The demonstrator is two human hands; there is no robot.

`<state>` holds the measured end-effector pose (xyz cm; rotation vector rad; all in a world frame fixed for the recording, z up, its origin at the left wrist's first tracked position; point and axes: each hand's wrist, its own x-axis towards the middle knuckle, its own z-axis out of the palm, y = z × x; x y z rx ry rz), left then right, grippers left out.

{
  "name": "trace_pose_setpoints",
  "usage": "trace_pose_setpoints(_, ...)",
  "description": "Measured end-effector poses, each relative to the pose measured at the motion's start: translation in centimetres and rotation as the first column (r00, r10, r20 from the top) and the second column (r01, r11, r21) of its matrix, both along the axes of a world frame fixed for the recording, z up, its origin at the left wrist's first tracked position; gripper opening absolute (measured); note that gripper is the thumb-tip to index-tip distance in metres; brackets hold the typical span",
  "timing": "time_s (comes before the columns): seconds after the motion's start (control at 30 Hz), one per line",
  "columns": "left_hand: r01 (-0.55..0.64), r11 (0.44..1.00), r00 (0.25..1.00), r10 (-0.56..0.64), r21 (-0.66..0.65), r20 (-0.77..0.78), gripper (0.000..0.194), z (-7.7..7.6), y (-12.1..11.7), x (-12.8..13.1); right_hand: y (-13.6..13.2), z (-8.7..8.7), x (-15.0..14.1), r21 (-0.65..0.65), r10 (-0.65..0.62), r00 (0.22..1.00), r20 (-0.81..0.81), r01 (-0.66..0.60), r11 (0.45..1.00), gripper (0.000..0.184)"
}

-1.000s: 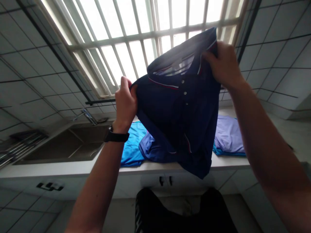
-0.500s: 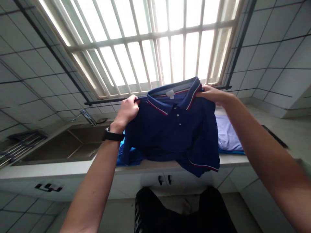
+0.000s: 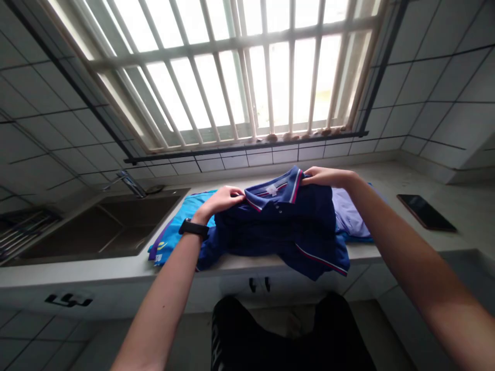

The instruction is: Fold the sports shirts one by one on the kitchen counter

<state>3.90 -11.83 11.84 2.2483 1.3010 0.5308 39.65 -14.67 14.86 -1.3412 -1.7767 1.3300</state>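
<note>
The navy polo shirt, of fine knit cotton-like fabric, lies bunched on the white table, its striped hem hanging over the front edge. Red-and-white tipping edges the ribbed collar, and a small white neck label shows no readable writing. The left hand, below a black wristwatch, lies palm down at the collar's near corner; the right hand lies with fingers together across the far collar point. Whether either pinches the fabric, I cannot tell. A turquoise shirt and a lavender shirt lie beneath and beside it, near a dark sink and a black phone.
</note>
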Motion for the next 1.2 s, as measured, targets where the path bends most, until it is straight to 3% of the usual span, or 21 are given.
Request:
trace_pose_setpoints(0.07, -0.195, 0.974, 0.98, 0.19, 0.113, 0.05, 0.026, 0.6, 2.0, 0.6, 1.9, -0.5, 0.1, 0.057, -0.062, 0.998, 0.031, 0.06, 0.997, 0.034)
trace_pose_setpoints(0.13, -0.376, 0.897, 0.927, 0.361, 0.231, 0.106, 0.028, 1.1, 3.7, 1.9, 4.1, -1.1, -0.5, 0.252, -0.267, 0.959, 0.1, 0.235, 0.939, 0.027)
trace_pose_setpoints(0.2, -0.494, 0.812, 0.869, 0.477, 0.312, 0.133, 0.039, 1.1, 4.7, 3.6, 5.7, -1.9, -1.5, 0.508, -0.531, 0.834, 0.152, 0.395, 0.765, 0.021)
trace_pose_setpoints(0.23, -0.515, 0.785, 0.853, 0.508, 0.343, 0.119, 0.048, 0.7, 4.8, 4.4, 6.1, -2.4, -2.1, 0.599, -0.617, 0.767, 0.173, 0.415, 0.684, 0.026)
trace_pose_setpoints(0.27, -0.507, 0.778, 0.852, 0.518, 0.373, 0.077, 0.058, 0.2, 4.6, 5.2, 6.2, -3.1, -2.6, 0.65, -0.658, 0.723, 0.211, 0.399, 0.647, 0.034)
trace_pose_setpoints(0.3, -0.471, 0.787, 0.861, 0.509, 0.399, 0.011, 0.066, -0.6, 4.2, 5.9, 6.0, -3.8, -3.1, 0.663, -0.656, 0.705, 0.271, 0.357, 0.658, 0.043)
trace_pose_setpoints(0.33, -0.413, 0.809, 0.873, 0.483, 0.418, -0.072, 0.072, -1.6, 3.6, 6.5, 5.6, -4.7, -3.6, 0.639, -0.622, 0.699, 0.353, 0.305, 0.706, 0.05)
trace_pose_setpoints(0.4, -0.274, 0.872, 0.886, 0.393, 0.406, -0.246, 0.071, -4.1, 2.2, 7.1, 4.2, -6.8, -4.2, 0.486, -0.496, 0.669, 0.554, 0.225, 0.845, 0.058)
trace_pose_setpoints(0.47, -0.19, 0.927, 0.865, 0.313, 0.322, -0.392, 0.062, -6.8, 0.9, 7.3, 2.6, -9.1, -4.6, 0.285, -0.367, 0.605, 0.707, 0.23, 0.93, 0.059)
trace_pose_setpoints(0.53, -0.197, 0.951, 0.826, 0.291, 0.237, -0.482, 0.048, -9.1, 0.0, 6.9, 1.3, -11.0, -4.7, 0.176, -0.301, 0.551, 0.778, 0.27, 0.947, 0.061)
trace_pose_setpoints(0.63, -0.244, 0.944, 0.813, 0.324, 0.222, -0.484, 0.042, -11.2, 0.0, 6.0, 0.4, -12.8, -4.6, 0.238, -0.331, 0.495, 0.803, 0.242, 0.941, 0.049)
trace_pose_setpoints(0.73, -0.226, 0.942, 0.839, 0.318, 0.247, -0.442, 0.043, -11.5, 1.1, 5.3, 1.0, -13.0, -3.9, 0.318, -0.353, 0.5, 0.791, 0.157, 0.935, 0.038)
trace_pose_setpoints(0.87, -0.202, 0.955, 0.85, 0.28, 0.215, -0.446, 0.039, -10.2, 2.4, 5.4, 2.3, -11.9, -2.6, 0.362, -0.396, 0.486, 0.779, 0.167, 0.917, 0.046)
trace_pose_setpoints(1.0, -0.186, 0.957, 0.884, 0.262, 0.224, -0.387, 0.044, -9.1, 0.5, 4.6, 0.6, -11.0, -2.1, 0.404, -0.46, 0.452, 0.765, 0.22, 0.888, 0.049)
trace_pose_setpoints(1.1, -0.048, 0.972, 0.945, 0.118, 0.229, -0.305, 0.045, -9.1, -2.9, 2.9, -3.4, -11.9, -2.3, 0.439, -0.387, 0.617, 0.686, 0.073, 0.895, 0.051)
trace_pose_setpoints(1.2, 0.012, 0.988, 0.936, 0.044, 0.155, -0.351, 0.037, -9.6, -5.8, 1.2, -7.1, -13.5, -2.3, 0.402, -0.225, 0.735, 0.64, -0.071, 0.913, 0.054)
